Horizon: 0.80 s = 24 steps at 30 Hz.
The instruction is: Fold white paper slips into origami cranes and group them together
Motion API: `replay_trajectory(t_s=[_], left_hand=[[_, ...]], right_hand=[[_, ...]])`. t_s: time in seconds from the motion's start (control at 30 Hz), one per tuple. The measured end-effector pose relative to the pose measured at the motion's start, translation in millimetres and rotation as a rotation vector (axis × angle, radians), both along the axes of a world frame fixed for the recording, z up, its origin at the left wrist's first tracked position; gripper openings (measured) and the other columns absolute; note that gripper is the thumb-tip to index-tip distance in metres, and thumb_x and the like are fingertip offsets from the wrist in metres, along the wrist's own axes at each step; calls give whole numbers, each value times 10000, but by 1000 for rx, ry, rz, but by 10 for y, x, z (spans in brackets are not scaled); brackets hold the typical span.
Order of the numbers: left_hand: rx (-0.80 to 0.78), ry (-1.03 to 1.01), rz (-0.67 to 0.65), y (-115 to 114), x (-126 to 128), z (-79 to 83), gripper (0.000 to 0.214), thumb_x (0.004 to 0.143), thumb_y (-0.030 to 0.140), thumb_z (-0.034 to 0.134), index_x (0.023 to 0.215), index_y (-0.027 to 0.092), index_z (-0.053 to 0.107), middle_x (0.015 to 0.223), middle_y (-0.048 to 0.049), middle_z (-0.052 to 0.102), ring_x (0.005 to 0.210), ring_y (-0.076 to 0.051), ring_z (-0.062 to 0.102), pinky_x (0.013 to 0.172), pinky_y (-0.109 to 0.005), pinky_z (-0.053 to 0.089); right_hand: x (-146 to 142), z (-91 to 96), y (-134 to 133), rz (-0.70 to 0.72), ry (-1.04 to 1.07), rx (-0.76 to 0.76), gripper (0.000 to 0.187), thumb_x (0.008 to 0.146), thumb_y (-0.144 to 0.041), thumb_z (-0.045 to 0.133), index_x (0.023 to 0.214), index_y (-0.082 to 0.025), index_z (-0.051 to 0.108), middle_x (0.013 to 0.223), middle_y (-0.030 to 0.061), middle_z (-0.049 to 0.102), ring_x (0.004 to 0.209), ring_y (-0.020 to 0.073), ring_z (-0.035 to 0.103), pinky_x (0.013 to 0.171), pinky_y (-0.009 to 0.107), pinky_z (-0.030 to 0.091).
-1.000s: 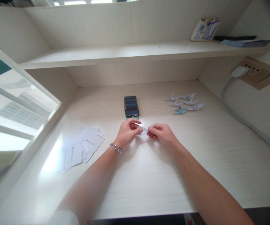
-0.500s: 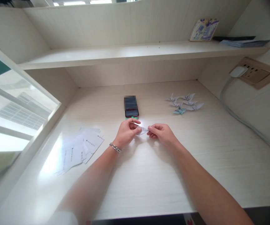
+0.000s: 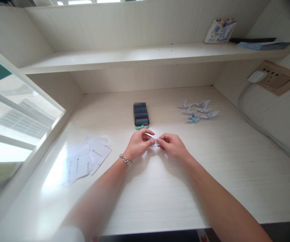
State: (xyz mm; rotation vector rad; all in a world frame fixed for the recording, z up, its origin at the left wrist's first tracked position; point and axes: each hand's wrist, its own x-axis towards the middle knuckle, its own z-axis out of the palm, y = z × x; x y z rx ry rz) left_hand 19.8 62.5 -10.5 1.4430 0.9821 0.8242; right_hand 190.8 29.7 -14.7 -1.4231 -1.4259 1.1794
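Between my two hands is a small piece of folded white paper (image 3: 154, 142), mostly covered by fingers. My left hand (image 3: 140, 143), with a chain bracelet at the wrist, pinches it from the left with thumb and fingers. From the right, my right hand (image 3: 172, 144) pinches the other end. Just beyond the hands lies a phone (image 3: 141, 121) with a green edge. Several folded paper cranes (image 3: 202, 110) sit at the back right, one of them pale blue (image 3: 193, 119).
Loose printed paper sheets (image 3: 81, 161) overlap at the left of the desk. A shelf (image 3: 135, 55) spans above, bearing a small package (image 3: 220, 31) and a stack of papers (image 3: 264, 45). A plugged-in cable (image 3: 260, 126) runs down the right side.
My hands have come closer together, and less of the folded paper shows between them. My left hand has shifted slightly right. The cranes and phone have stayed put.
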Motion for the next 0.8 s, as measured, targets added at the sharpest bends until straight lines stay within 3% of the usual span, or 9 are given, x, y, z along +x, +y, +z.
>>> replay_trajectory(t_s=[0.23,0.5,0.7,0.8], left_hand=[[-159,-144,-17,23,5,24,286,745,236,627,1002,121,581,714,-52,636,636,-129,603,609,-269,491],[-7,-131,56,8,28,-47,233,714,228,669,905,129,578,727,-44,639,671,-126,604,621,-243,476],[-57,-133,26,25,19,-23,308,753,301,622,1008,132,583,736,-48,639,644,-129,594,590,-246,461],[-19,-33,-11,14,32,-6,258,760,347,602,888,124,616,751,-55,635,658,-133,580,585,-245,451]], right_hand=[[1,-13,11,-48,37,6,215,723,-367,595,672,-159,614,572,13,593,521,131,506,496,247,370],[-55,9,-27,-18,-1,45,199,731,-338,575,667,-154,615,589,8,587,547,126,505,511,239,372],[-25,-10,-16,-20,-7,70,186,744,-329,575,692,-156,618,608,9,592,558,130,504,521,243,376],[-22,-24,-15,-19,-39,89,191,756,-332,569,709,-156,627,631,14,604,584,137,523,541,246,387]])
